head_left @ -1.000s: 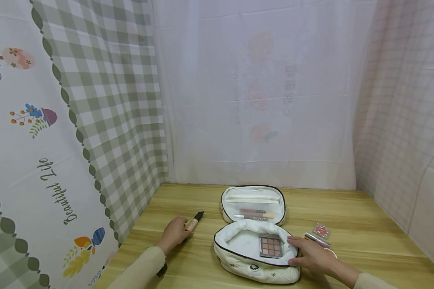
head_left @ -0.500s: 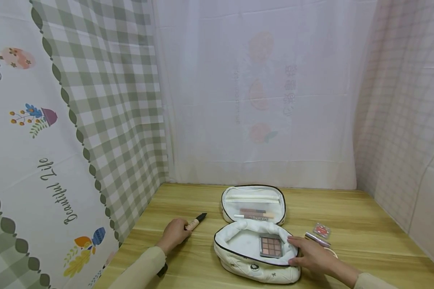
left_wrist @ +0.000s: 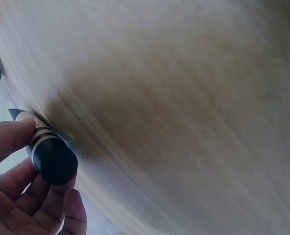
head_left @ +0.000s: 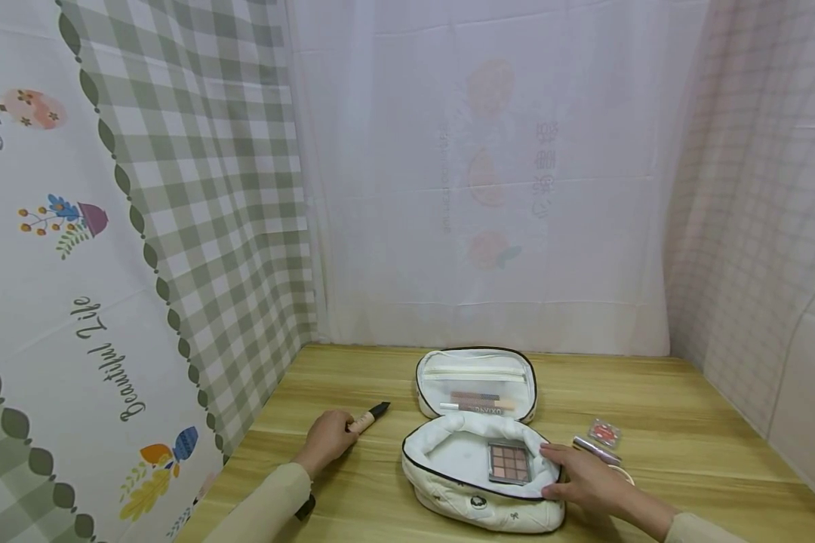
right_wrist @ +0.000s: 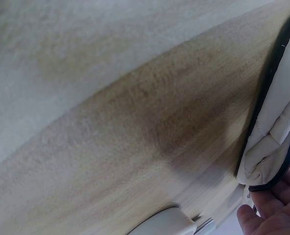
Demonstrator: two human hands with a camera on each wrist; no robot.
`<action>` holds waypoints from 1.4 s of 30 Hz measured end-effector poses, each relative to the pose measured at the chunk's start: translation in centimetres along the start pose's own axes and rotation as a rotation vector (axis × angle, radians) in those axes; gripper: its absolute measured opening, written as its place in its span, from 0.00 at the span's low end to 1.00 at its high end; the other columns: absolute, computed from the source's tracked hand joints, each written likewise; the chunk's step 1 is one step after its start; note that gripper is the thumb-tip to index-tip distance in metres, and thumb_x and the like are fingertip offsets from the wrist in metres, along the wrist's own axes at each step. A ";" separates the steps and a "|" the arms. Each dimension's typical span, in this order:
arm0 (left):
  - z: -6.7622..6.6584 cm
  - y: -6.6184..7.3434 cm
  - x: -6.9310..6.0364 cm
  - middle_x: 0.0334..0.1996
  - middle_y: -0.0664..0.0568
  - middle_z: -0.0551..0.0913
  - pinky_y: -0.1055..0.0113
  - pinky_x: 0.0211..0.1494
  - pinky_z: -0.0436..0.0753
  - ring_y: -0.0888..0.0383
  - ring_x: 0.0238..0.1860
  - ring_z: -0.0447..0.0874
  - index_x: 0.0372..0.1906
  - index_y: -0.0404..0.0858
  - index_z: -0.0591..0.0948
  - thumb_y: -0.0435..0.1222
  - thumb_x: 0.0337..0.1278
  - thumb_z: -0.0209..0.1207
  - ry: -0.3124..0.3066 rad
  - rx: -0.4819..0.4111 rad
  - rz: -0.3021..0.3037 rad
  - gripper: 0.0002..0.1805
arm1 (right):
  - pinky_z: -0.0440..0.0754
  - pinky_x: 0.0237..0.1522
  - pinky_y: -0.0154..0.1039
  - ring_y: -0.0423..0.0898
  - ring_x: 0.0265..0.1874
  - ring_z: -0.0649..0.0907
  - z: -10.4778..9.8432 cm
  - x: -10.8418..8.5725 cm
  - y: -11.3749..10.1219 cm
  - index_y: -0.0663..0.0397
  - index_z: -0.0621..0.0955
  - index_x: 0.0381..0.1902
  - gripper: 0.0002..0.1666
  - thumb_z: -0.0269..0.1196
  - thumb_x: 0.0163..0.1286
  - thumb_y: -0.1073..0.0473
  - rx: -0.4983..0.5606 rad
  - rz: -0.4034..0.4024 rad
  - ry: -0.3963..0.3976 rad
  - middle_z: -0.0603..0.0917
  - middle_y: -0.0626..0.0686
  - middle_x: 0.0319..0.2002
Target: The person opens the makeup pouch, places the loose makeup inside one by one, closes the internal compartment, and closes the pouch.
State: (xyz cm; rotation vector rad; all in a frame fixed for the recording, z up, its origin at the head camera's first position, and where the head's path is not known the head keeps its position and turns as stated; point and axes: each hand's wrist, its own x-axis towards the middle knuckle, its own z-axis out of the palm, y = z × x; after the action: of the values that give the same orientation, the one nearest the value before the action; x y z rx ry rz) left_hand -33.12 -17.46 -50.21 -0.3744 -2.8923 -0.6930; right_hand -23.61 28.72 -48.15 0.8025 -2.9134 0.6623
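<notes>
In the head view my left hand [head_left: 329, 439] holds a beige cosmetic tube [head_left: 361, 422] with a black slanted tip, close to the table left of the bag. The left wrist view shows its round black end [left_wrist: 59, 164] between thumb and curled fingers. A quilted cream makeup bag [head_left: 485, 509] lies unzipped, lid folded back. My right hand [head_left: 591, 479] grips its right rim, and the black zipper edge [right_wrist: 270, 186] meets the fingers in the right wrist view. Inside the bag lies an eyeshadow palette [head_left: 509, 462]. The lid's clear pocket [head_left: 496, 385] contains several slim tubes.
Right of the bag lie a small clear case with a red centre [head_left: 604, 433] and a shiny lipstick-like tube [head_left: 596, 450]. A white curved thing [head_left: 622, 473] is partly behind my right hand. A dark object [head_left: 304, 507] shows beside my left sleeve. Curtains border the wooden table [head_left: 652, 385].
The tube in my left hand has shifted slightly to the right, its tip now a little lower in the view. My right hand and the bag have stayed in place.
</notes>
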 end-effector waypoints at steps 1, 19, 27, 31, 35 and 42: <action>0.0 0.0 0.0 0.30 0.51 0.84 0.59 0.33 0.79 0.59 0.28 0.77 0.33 0.36 0.86 0.31 0.54 0.67 0.002 -0.002 -0.004 0.03 | 0.78 0.53 0.52 0.64 0.53 0.80 0.0 0.0 0.0 0.73 0.79 0.56 0.43 0.74 0.55 0.43 0.000 -0.001 0.000 0.81 0.67 0.54; -1.4 0.1 0.3 0.38 0.48 0.86 0.54 0.41 0.82 0.53 0.37 0.82 0.44 0.35 0.87 0.30 0.55 0.65 0.108 -0.095 -0.027 0.11 | 0.78 0.52 0.52 0.64 0.53 0.80 -0.1 0.0 -0.1 0.72 0.79 0.57 0.43 0.75 0.55 0.43 0.007 0.021 -0.010 0.81 0.66 0.54; -2.0 0.4 0.9 0.38 0.48 0.82 0.54 0.43 0.79 0.52 0.39 0.79 0.48 0.33 0.85 0.33 0.62 0.65 0.140 -0.103 0.117 0.12 | 0.78 0.53 0.52 0.64 0.53 0.80 0.0 0.0 -0.1 0.72 0.79 0.57 0.42 0.75 0.55 0.44 0.005 0.028 -0.004 0.82 0.66 0.54; -2.1 0.7 1.1 0.39 0.48 0.82 0.55 0.42 0.80 0.52 0.40 0.79 0.48 0.33 0.85 0.32 0.59 0.67 0.137 -0.108 0.149 0.13 | 0.78 0.53 0.52 0.64 0.53 0.80 0.0 0.0 0.0 0.72 0.79 0.57 0.43 0.75 0.55 0.45 0.011 0.030 -0.002 0.82 0.66 0.54; -2.2 1.2 1.3 0.41 0.48 0.84 0.55 0.43 0.81 0.52 0.41 0.81 0.48 0.34 0.85 0.32 0.58 0.68 0.132 -0.124 0.162 0.13 | 0.79 0.52 0.52 0.63 0.53 0.80 0.1 0.0 0.0 0.73 0.79 0.57 0.42 0.75 0.55 0.45 0.013 0.022 0.002 0.82 0.66 0.54; -2.6 2.6 1.5 0.40 0.48 0.85 0.57 0.41 0.81 0.54 0.40 0.81 0.46 0.35 0.86 0.32 0.57 0.68 0.125 -0.159 0.204 0.11 | 0.79 0.52 0.52 0.63 0.53 0.80 0.0 0.0 0.0 0.73 0.78 0.56 0.42 0.75 0.55 0.45 0.017 0.020 0.002 0.82 0.66 0.53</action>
State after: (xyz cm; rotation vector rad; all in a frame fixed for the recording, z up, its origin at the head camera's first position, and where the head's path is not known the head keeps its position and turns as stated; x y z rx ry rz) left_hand -33.63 -16.08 -46.55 -0.6118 -2.6421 -0.8792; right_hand -23.63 28.67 -48.13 0.7740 -2.9216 0.6895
